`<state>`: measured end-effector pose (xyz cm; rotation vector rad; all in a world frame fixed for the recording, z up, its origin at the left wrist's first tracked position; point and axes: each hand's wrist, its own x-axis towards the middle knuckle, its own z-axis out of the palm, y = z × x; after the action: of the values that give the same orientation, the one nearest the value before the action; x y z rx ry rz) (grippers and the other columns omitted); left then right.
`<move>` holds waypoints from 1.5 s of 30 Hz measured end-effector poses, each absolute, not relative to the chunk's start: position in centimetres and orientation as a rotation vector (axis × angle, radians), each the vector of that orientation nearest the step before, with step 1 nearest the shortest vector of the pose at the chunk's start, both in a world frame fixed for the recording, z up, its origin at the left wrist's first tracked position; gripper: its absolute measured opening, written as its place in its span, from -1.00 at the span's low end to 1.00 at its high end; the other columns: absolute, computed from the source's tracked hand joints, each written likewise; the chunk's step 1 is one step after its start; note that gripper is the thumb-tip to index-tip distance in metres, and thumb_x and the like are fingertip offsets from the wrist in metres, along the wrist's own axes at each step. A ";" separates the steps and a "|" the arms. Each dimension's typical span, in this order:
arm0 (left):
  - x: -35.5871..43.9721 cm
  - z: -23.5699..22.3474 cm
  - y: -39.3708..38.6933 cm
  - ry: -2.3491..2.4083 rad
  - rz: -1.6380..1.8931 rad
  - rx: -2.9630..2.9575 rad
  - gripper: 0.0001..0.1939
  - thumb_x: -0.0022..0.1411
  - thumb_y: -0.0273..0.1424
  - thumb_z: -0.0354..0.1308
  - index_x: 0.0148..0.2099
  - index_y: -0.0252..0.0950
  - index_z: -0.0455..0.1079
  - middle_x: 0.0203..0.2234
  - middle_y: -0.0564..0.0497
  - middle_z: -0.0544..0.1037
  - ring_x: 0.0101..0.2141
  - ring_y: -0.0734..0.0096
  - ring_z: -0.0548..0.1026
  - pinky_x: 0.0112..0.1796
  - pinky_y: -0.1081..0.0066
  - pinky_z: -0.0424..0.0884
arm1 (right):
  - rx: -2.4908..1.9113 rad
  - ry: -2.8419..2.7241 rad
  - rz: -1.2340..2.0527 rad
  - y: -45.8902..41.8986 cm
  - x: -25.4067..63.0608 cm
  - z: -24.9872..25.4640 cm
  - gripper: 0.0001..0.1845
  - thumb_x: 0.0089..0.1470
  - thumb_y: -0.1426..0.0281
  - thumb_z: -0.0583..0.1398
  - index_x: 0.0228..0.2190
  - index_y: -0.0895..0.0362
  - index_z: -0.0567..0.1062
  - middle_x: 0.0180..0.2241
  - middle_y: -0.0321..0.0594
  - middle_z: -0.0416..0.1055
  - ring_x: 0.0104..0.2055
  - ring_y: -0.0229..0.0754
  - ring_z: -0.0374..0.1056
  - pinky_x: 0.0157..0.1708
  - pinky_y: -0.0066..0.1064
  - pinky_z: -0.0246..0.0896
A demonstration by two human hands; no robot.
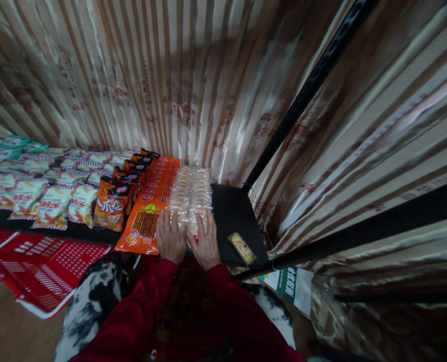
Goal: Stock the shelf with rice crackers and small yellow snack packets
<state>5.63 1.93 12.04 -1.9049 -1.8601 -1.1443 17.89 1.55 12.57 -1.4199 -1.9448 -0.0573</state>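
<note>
The person's left hand (171, 237) and right hand (205, 242) hide the near ends of the two clear packs (200, 191), whose fine print is too blurred to read. Fingers lie outstretched on top; whether they grip, one cannot tell. The packs sit on the black shelf (235, 208), just beside the orange bag (142, 226), long axes running from the person toward the striped curtain (193, 75).

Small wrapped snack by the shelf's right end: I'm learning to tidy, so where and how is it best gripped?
Probably pinch the snack across its middle, from above with the right hand: it lies long and narrow, both long sides uncovered.
</note>
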 end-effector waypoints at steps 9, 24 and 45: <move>6.1 11.5 1.1 -1.602 -1.122 -1.966 -0.42 0.25 -0.43 -0.09 0.29 -0.47 -0.03 0.21 -0.32 0.13 0.27 0.11 -0.13 0.18 0.01 -0.02 | -1.482 -1.850 -0.074 1.3 17.7 12.3 -0.39 0.19 0.24 0.00 0.21 0.20 0.03 0.29 0.05 -0.33 0.33 0.09 -0.38 0.16 0.04 -0.03; 5.4 11.5 0.9 -1.663 -0.986 -2.040 -0.50 0.28 -0.36 -0.12 0.21 -0.47 0.16 0.20 -0.27 0.16 0.27 0.15 -0.12 0.19 0.03 -0.05 | -1.432 -1.895 0.049 1.9 17.3 12.0 -0.43 0.22 0.23 -0.09 0.18 0.24 0.10 0.28 0.07 -0.28 0.32 0.02 -0.33 0.20 0.02 -0.09; 7.5 11.8 0.3 -1.549 -0.913 -2.107 -0.49 0.17 -0.32 0.06 0.18 -0.25 0.24 0.23 -0.17 0.13 0.26 0.07 -0.07 0.18 0.06 -0.05 | -1.504 -1.433 0.840 12.7 21.8 14.1 -0.19 0.14 -0.04 -0.15 0.23 0.24 0.01 0.28 0.01 -0.16 0.33 -0.07 -0.24 0.26 -0.05 -0.32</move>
<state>7.49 0.33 11.81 -2.1071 -1.5491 -0.9131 21.82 12.68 14.09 -1.5036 -1.4325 0.8404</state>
